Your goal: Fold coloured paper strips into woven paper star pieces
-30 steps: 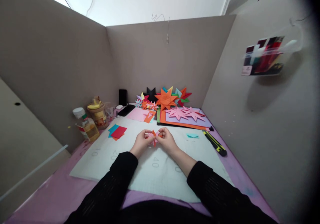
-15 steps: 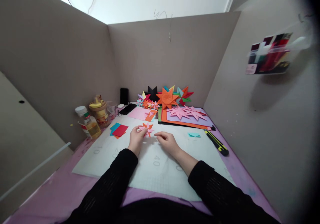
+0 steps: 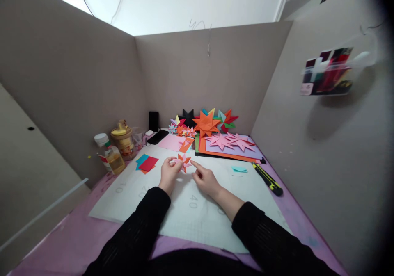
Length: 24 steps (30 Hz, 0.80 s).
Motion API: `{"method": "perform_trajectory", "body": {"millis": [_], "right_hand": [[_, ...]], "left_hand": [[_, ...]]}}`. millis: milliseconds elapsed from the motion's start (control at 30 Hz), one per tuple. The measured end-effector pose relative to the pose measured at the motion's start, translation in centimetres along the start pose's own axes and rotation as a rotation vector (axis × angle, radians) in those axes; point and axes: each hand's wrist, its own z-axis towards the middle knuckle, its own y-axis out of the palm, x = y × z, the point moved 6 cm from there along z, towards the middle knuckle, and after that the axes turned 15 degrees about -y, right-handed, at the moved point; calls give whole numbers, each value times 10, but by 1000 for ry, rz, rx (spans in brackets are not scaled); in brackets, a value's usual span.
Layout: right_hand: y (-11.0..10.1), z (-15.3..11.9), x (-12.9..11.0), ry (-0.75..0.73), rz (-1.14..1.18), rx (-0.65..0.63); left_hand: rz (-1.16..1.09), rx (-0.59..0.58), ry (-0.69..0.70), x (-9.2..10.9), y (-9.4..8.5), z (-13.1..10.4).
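Pinched between the thumb and fingers of my left hand [image 3: 171, 170] is a small folded paper star [image 3: 184, 162] in orange and pink, held above the white sheet [image 3: 197, 222]. My right hand [image 3: 207, 180] is at the star's right side. Its index finger stretches towards the star's right points, and the other fingers are curled. Whether that fingertip touches the paper I cannot tell. A small folded light-blue paper piece [image 3: 239, 169] lies to the right of my right hand. Left of my left hand are red, blue and orange paper pieces [image 3: 149, 164].
Finished paper stars [image 3: 206, 123] stand against the back panel. Pink stars [image 3: 220, 141] lie on stacked coloured paper [image 3: 212, 148]. A utility knife [image 3: 267, 179] rests at the right. Bottles [image 3: 114, 158], a jar [image 3: 125, 144] and a phone [image 3: 158, 137] line the left.
My right hand has moved slightly left, closer to the star, and its index finger has stretched out from a pinched pose. My left hand still holds the star, now turned a little.
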Motion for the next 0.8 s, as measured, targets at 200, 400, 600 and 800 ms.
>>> {"method": "perform_trajectory", "body": {"millis": [200, 400, 600, 800], "right_hand": [[-4, 0, 3, 24, -54, 47], [-7, 0, 2, 24, -101, 60], [-6, 1, -1, -2, -179, 52], [-5, 2, -11, -93, -256, 27]], "left_hand": [[86, -23, 76, 11, 4, -10], [182, -27, 147, 15, 8, -15], [380, -59, 240, 14, 15, -19], [572, -69, 334, 15, 20, -25]]}}
